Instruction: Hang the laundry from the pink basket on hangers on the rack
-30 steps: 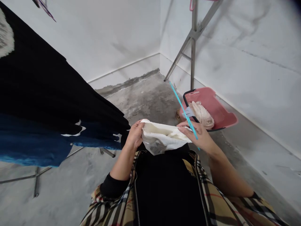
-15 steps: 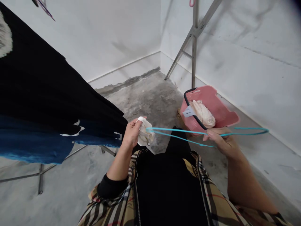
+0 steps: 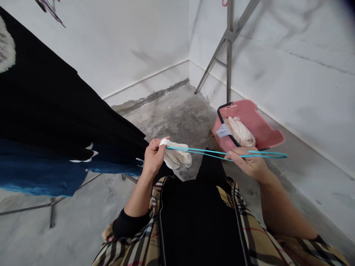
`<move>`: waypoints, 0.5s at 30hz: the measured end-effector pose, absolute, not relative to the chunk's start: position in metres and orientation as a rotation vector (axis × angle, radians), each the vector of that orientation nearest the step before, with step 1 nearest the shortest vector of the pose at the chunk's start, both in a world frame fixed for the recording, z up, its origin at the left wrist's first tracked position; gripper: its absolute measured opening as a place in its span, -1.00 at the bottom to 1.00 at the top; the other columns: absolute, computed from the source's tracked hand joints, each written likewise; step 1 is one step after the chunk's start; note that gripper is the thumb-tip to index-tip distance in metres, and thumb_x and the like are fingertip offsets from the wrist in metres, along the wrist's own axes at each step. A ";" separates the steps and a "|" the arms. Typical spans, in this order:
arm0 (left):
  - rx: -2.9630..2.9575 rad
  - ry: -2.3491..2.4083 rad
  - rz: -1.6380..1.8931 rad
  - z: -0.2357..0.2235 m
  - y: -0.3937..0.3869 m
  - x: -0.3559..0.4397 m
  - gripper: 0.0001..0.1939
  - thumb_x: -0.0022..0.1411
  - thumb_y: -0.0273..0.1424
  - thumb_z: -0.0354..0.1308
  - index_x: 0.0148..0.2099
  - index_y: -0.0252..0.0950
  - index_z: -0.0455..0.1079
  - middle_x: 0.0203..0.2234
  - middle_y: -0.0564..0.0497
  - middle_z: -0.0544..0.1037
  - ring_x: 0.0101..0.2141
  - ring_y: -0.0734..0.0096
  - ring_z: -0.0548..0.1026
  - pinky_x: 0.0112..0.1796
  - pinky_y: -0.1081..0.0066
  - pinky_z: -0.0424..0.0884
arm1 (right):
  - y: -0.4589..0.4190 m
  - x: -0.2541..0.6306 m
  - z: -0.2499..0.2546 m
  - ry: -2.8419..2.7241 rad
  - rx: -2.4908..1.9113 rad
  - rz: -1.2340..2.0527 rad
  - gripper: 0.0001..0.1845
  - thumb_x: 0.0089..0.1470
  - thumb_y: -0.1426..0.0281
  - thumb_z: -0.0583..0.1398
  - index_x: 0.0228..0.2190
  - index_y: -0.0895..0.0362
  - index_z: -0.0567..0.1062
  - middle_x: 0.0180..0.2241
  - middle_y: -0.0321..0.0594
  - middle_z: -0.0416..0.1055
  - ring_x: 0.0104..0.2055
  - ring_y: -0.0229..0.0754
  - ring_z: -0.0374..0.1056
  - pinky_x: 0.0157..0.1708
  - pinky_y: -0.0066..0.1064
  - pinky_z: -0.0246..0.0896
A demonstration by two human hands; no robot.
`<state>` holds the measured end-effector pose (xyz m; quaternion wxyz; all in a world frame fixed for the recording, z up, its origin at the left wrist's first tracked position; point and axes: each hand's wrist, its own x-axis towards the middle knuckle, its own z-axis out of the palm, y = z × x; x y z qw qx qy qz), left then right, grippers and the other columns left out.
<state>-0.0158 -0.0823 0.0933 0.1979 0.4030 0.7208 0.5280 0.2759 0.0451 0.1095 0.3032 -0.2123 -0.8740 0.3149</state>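
My left hand (image 3: 154, 156) is closed on the edge of a small white cloth (image 3: 179, 155), which hangs down to the right of my fingers. What kind of garment it is, I cannot make out. A light-blue clothes hanger (image 3: 203, 150), seen nearly edge-on, lies across in front of me. My right hand (image 3: 248, 162) grips it toward its right part, with the rest sticking out past the knuckles. The hanger's left end passes over the cloth and reaches my left thumb; whether the thumb pinches it too is unclear.
A pink basket (image 3: 266, 129) with a black handle holds bundled pale cloth (image 3: 240, 131) and stands on a cardboard box (image 3: 211, 133). A metal rack leg (image 3: 229, 70) rises by the right wall. Black and blue clothes (image 3: 55, 111) hang at left over metal rack feet (image 3: 52, 212).
My right hand has moved left with the hanger, whose left end now reaches my left hand. The white cloth has swung out and spread more to the right.
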 end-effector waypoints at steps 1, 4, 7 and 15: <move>1.134 2.021 1.472 0.092 -0.083 -0.016 -0.71 0.21 -0.29 0.11 -0.11 -0.23 0.58 -0.33 0.02 0.54 -0.27 0.39 0.42 -0.23 0.46 0.31 | 0.046 0.276 0.109 -2.309 -0.571 0.847 -0.68 0.24 0.36 0.07 -0.49 0.11 0.52 -0.58 -0.30 0.48 -0.54 -0.30 0.39 -0.48 -0.48 0.25; 1.054 1.986 1.463 0.090 -0.083 -0.016 -0.70 0.23 -0.28 0.10 -0.09 -0.24 0.56 -0.24 -0.02 0.58 -0.26 0.38 0.45 -0.22 0.45 0.34 | 0.048 0.281 0.103 -2.295 -0.629 0.875 -0.65 0.24 0.30 0.07 -0.50 0.09 0.53 -0.56 -0.28 0.50 -0.50 -0.26 0.42 -0.44 -0.45 0.29; 0.941 1.925 1.507 0.090 -0.082 -0.014 -0.68 0.22 -0.27 0.11 -0.07 -0.26 0.56 -0.16 -0.05 0.59 -0.20 0.36 0.49 -0.19 0.45 0.36 | 0.049 0.286 0.098 -2.278 -0.709 0.890 -0.64 0.24 0.26 0.07 -0.50 0.07 0.54 -0.52 -0.25 0.53 -0.46 -0.21 0.44 -0.40 -0.40 0.31; 0.836 1.835 1.596 0.093 -0.081 -0.006 -0.69 0.17 -0.25 0.16 -0.10 -0.27 0.57 -0.18 -0.05 0.62 -0.21 0.35 0.52 -0.19 0.46 0.38 | 0.044 0.281 0.101 -2.413 -0.690 1.008 -0.58 0.26 0.23 0.05 -0.53 0.10 0.52 -0.60 -0.29 0.41 -0.54 -0.27 0.33 -0.49 -0.43 0.17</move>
